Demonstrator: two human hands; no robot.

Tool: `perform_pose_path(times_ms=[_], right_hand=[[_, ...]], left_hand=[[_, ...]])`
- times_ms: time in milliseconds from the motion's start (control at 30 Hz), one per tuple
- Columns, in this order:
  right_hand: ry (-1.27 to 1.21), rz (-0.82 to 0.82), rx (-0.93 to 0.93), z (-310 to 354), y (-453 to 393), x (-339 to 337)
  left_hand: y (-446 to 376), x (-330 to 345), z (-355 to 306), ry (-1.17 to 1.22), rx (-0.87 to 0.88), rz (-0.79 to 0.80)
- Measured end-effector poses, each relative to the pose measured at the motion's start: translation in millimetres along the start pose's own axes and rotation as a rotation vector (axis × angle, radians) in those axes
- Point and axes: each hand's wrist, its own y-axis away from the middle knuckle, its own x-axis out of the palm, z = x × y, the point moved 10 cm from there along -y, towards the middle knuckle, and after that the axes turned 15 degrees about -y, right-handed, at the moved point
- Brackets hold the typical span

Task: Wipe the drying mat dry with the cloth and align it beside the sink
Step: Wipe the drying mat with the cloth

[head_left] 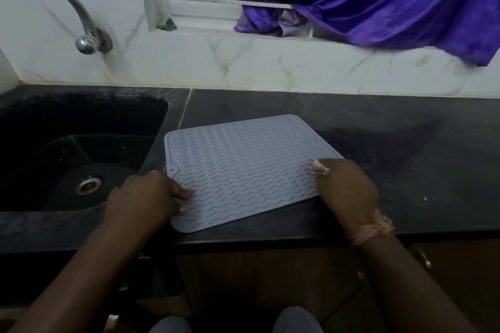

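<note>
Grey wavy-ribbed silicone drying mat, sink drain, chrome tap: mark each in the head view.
Grey wavy-ribbed silicone drying mat [243,167]: head view, middle of its ribbed top face.
Metal sink drain [88,185]: head view, centre of the strainer in the black basin.
Curved chrome tap [67,0]: head view, mid-arch of the spout.

- I see the drying mat [243,167], pale grey-blue with wavy ridges and a raised rim, lying flat on the black desk [392,143], turned askew to the desk's edge.
- Its left edge sits just beside the dark sink [81,127].
- A pinkish cloth [319,169] shows at the mat's right edge, mostly hidden.
</note>
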Motion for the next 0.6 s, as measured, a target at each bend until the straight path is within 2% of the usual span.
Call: perform_pose_path(times_ms=[100, 200, 300, 400, 500, 600], right_hand=[[0.049, -0.029, 0.049, 9.6, -3.8, -7.6], [-0.039, 0.005, -0.097, 71.1, 28.6, 21.0], [-0.172, 0.134, -0.271, 146.6, 84.7, 65.0], [-0.209, 0.206, -0.396, 191.8, 125.6, 87.7], [-0.169, 0.169, -0.396, 173.3, 113.5, 81.1], [-0.121, 0.127, -0.279, 119.8, 71.8, 64.4]], left_hand=[[-8.8, 9.5, 0.8, 0.04, 0.026, 0.088], [-20.5, 19.2, 4.3, 0.084, 0.025, 0.12], [-24.2, 21.1, 3.7, 0.185, 0.035, 0.115], [-20.8, 16.9, 0.7, 0.12, 0.082, 0.089], [-19.6, 13.6, 4.8, 0.151, 0.069, 0.082], [-22.1, 15.6, 8.1, 0.194, 0.05, 0.11]])
